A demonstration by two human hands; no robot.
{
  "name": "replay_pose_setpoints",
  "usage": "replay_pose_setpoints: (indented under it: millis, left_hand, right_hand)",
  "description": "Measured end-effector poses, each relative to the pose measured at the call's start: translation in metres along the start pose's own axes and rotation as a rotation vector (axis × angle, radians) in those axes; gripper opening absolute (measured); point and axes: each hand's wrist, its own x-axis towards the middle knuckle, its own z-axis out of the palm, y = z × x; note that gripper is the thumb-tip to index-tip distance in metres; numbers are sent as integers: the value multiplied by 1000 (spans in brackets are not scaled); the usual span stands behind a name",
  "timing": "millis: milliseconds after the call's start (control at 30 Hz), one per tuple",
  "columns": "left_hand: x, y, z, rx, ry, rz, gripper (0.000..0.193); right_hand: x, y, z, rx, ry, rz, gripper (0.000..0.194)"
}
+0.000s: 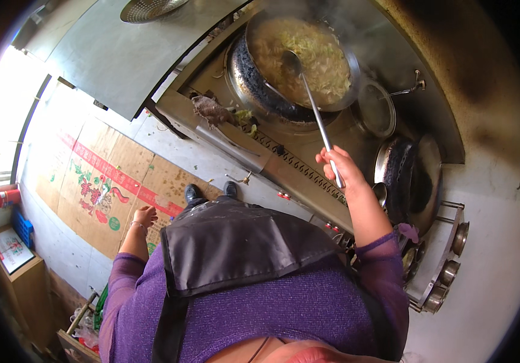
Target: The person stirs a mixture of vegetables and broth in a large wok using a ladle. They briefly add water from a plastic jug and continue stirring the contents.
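Observation:
My right hand [344,167] grips the handle end of a long metal ladle [315,109]. The ladle's bowl rests in a large wok [354,75] of steaming broth with shredded cabbage [316,47] and pale strips that I cannot identify. The wok sits tilted on a blackened burner ring [246,75] of a steel range. My left hand [145,217] hangs at my left side over the floor, fingers loosely curled and holding nothing. A crumpled grey rag [212,110] lies on the range's front ledge, with cabbage scraps [244,117] beside it.
Right of the wok stand a round metal pot [376,109], a water tap [419,84] and a second burner with a wok [425,181]. A rack holds several metal bowls [448,273]. A steel counter [133,59] carries a perforated skimmer [151,10]. Flattened cardboard [119,181] covers the floor.

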Motion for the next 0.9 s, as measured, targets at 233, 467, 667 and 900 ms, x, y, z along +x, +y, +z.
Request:
replay_pose_setpoints:
  millis: [233,467,667,900]
  left_hand:
    - [13,-32,-16,82,-67,98,18]
    - [2,-18,-18,249,-61,104,17]
    - [32,-1,-16,168,-250,198,18]
    - [13,17,-7,221,-148,185,18]
  right_hand:
    - [-18,-7,8,-479,155,-121,15]
    - [-76,-12,0,-392,4,-12,9]
    - [-56,6,7,-539,102,9,12]
    - [-74,10,-16,-233,192,-207,6]
